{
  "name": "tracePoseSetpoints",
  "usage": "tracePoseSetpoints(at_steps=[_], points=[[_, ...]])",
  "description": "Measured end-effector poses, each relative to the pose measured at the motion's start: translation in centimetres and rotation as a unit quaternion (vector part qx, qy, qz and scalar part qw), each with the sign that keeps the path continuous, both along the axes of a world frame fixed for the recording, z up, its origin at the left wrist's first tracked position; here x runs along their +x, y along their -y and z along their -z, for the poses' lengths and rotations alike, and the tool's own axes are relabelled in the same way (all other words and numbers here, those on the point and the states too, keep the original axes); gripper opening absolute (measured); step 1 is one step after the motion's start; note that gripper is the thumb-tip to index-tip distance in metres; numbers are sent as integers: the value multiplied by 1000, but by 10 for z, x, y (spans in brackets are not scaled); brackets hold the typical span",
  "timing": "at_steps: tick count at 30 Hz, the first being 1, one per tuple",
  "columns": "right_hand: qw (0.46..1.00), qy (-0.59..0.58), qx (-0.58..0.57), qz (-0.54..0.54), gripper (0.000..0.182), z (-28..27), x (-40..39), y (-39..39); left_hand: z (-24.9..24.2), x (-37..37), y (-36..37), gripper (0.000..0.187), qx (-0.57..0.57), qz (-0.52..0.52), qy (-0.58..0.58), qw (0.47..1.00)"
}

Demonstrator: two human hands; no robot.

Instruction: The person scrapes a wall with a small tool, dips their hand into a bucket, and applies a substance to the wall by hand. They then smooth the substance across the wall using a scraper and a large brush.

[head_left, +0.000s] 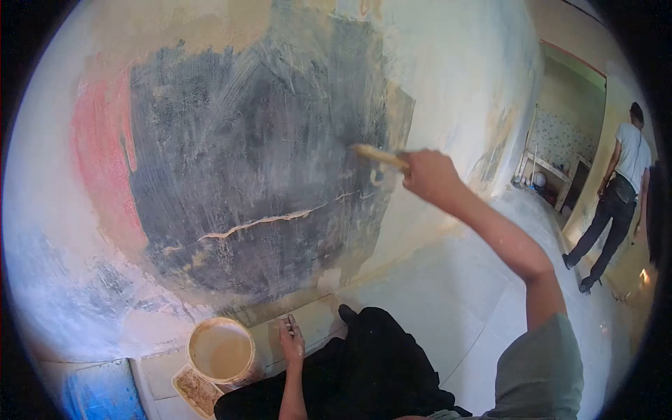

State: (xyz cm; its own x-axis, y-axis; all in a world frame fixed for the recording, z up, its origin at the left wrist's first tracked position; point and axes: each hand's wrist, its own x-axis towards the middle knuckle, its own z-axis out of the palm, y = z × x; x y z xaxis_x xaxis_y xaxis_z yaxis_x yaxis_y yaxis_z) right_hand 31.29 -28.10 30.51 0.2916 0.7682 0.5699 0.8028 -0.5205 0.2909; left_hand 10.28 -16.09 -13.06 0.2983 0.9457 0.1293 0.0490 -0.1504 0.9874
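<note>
My right hand (430, 175) is closed around the pale handle of a paintbrush (378, 156), held out at the wall. Its blurred tip overlaps the right side of a large dark grey patch (266, 133), where brush streaks show. A ragged light crack (259, 224) runs across the lower part of this patch. Low by my knee, my left hand (292, 341) has its fingers curled in, with pale smears on them; I cannot tell what they hold. Just left of it stands a round bucket (190, 350) with tan, cloudy liquid inside.
A small tray (180, 383) with brownish residue sits beside the bucket, and a blue paint-smeared object (105, 392) lies farther left. Pale tiles (448, 294) cover the floor. At right, another person (626, 175) stands facing away near a doorway (574, 105).
</note>
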Motion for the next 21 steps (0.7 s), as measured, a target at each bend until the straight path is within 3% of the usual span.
tracePoseSetpoints(at_steps=[3, 4, 6, 7, 10, 12, 15, 16, 17, 21], points=[[996, 56, 66, 33, 28, -57, 15, -15, -2, -4, 4, 20, 37, -7, -37, 999], [991, 99, 86, 16, 20, -80, 14, -17, 2, -4, 2, 20, 38, -9, -38, 998], [974, 167, 152, -5, 20, -123, 15, -23, 14, -3, -4, 20, -40, 13, -5, 999], [969, 188, 162, 14, 29, -144, 15, -27, 14, -5, -5, 20, -40, 14, -6, 999], [938, 246, 243, 9, 34, -185, 11, -47, 12, -5, -3, 21, -20, -8, -19, 1000], [897, 292, 324, -69, 28, -193, 7, -59, 13, -3, -3, 21, -11, -18, 5, 1000], [909, 285, 300, -44, 24, -165, 28, -90, 11, -5, 0, 21, 36, -10, 1, 999], [927, 243, 280, -48, 44, -138, 34, -95, 7, -7, 1, 21, 34, -8, 0, 999], [929, 252, 264, -51, 50, -111, 44, -102, 2, -8, 2, 21, 23, 0, 3, 1000], [943, 229, 242, -2, 49, -28, 35, -88, 17, -2, -4, 21, -35, 7, 22, 999]])
